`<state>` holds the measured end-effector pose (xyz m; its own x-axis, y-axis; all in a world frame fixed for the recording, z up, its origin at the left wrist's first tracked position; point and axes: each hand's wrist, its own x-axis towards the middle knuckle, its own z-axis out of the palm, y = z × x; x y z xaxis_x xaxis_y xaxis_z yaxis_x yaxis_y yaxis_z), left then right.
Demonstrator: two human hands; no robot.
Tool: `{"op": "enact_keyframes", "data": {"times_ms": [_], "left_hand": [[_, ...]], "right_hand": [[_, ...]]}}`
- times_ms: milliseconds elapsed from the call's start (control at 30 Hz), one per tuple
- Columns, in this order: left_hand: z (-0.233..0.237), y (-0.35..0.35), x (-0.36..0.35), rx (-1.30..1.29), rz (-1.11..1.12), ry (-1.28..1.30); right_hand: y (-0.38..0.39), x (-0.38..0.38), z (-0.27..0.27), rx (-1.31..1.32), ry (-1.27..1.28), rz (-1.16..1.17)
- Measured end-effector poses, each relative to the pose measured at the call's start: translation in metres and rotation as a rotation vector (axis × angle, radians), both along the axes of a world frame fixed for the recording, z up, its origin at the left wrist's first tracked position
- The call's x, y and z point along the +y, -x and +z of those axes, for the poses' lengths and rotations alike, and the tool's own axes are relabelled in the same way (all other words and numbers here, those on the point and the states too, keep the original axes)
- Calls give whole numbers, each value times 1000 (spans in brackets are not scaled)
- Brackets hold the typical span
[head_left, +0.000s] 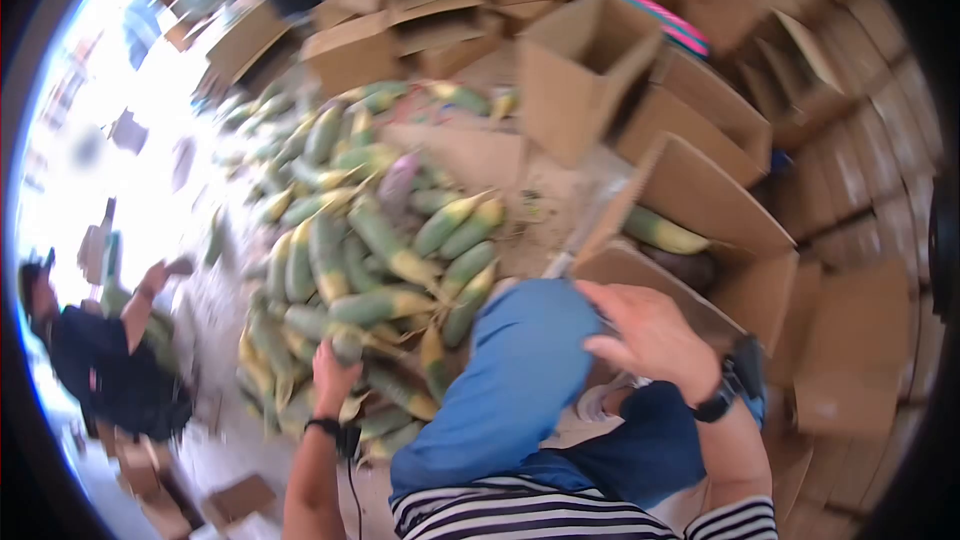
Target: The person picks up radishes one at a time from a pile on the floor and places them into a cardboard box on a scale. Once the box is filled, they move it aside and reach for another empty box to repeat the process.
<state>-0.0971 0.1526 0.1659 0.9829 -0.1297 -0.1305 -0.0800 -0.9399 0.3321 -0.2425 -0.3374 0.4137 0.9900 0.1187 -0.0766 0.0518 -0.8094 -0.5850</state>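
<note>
A large heap of long green radishes (330, 258) with pale yellow ends covers the floor before me. My left hand (334, 378) is closed around the end of one green radish (348, 348) at the near side of the heap. Beside my bent knee (535, 340), my right hand (655, 338) has its fingers apart and holds nothing. Just past that hand stands an open cardboard box (745, 285). Inside it lie a green radish (663, 230) and a darker, rounded item that I cannot make out.
More open cardboard boxes (570, 90) stand behind and to the right. Stacked cartons (850, 170) line the right side. A person in dark clothes (105, 365) is at the far left, one arm stretched out. A purplish item (399, 183) lies on the heap.
</note>
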Motion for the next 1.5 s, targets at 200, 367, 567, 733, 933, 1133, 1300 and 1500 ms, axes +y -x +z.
{"op": "enact_keyframes", "data": {"times_ms": [200, 367, 567, 733, 933, 1133, 1300, 1500], "left_hand": [[102, 3, -119, -41, -177, 444], [254, 1, -232, -293, -381, 1038], [310, 60, -341, -25, -738, 980], [311, 64, -360, 109, -922, 716], [261, 67, -322, -319, -1178, 92], [256, 61, -311, -340, -1135, 78], [257, 52, -301, -351, -1121, 116], [258, 39, -292, -340, -1106, 197]], "right_hand": [[7, -16, -9, -193, -224, -109], [8, -20, 10, -494, -156, -251], [11, -13, 19, -870, -440, -221], [33, -42, 28, -692, -272, -532], [48, -104, 7, -21, 68, -738], [37, -119, -48, -74, 91, -709], [92, -153, 21, -277, 443, -726], [251, -242, 65, -175, 1038, -809]]}}
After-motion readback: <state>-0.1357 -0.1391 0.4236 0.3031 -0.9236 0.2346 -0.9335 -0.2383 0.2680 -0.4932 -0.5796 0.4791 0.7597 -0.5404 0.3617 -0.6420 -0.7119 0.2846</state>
